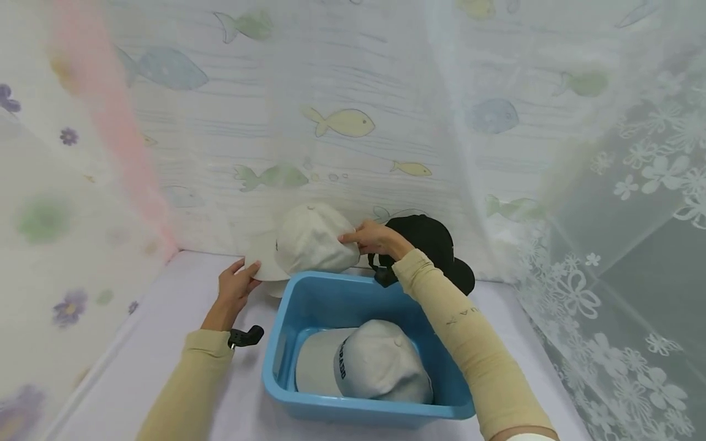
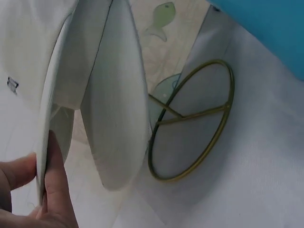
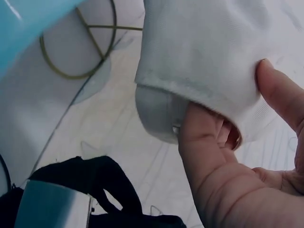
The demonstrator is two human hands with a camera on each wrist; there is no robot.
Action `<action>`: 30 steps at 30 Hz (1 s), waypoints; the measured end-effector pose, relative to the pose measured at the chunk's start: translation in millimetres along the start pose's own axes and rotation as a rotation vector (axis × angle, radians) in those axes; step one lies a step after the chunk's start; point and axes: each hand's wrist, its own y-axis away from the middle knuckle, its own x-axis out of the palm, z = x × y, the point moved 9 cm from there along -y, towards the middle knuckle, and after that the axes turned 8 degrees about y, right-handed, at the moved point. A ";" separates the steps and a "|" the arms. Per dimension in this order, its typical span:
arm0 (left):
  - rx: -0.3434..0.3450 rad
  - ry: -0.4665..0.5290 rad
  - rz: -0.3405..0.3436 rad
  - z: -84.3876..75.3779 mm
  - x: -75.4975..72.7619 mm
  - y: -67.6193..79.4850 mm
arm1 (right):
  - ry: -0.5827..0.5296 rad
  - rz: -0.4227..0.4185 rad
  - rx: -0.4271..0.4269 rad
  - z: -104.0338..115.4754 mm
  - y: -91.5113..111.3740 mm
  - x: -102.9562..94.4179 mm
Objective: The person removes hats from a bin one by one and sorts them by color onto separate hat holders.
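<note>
Both hands hold an off-white baseball cap (image 1: 317,239) behind the blue tub (image 1: 372,409). My left hand (image 1: 236,285) pinches the edge of its brim between thumb and fingers, as the left wrist view shows close up. At the back of the same cap, my right hand (image 1: 377,237) grips the rim, thumb outside and fingers tucked inside the opening. A second pale brim (image 2: 116,104) shows just beyond the held one, beside a gold wire stand (image 2: 230,95). Inside the tub lies a light grey-white cap (image 1: 386,361) with dark lettering, its brim facing left.
A black cap (image 1: 427,239) sits behind the tub's right rear corner, close to my right wrist. White cloth covers the table (image 1: 154,343). Behind it hangs a sheer curtain (image 1: 342,73) with fish drawings, and flowered lace (image 1: 584,306) hangs on the right.
</note>
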 end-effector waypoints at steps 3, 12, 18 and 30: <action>0.026 -0.016 -0.051 -0.4 -2.9 1.9 | 0.015 -0.001 0.006 -3.9 -1.4 -0.8; 0.018 -0.020 -0.051 3.8 -3.2 -1.7 | 0.041 -0.016 0.015 -5.1 -3.9 -2.5; -0.021 -0.010 -0.050 9.9 -5.8 -0.3 | 0.066 -0.017 0.018 -2.7 -1.1 0.4; -0.029 0.004 -0.045 18.5 -3.1 9.7 | 0.131 -0.042 -0.013 0.0 7.7 -1.1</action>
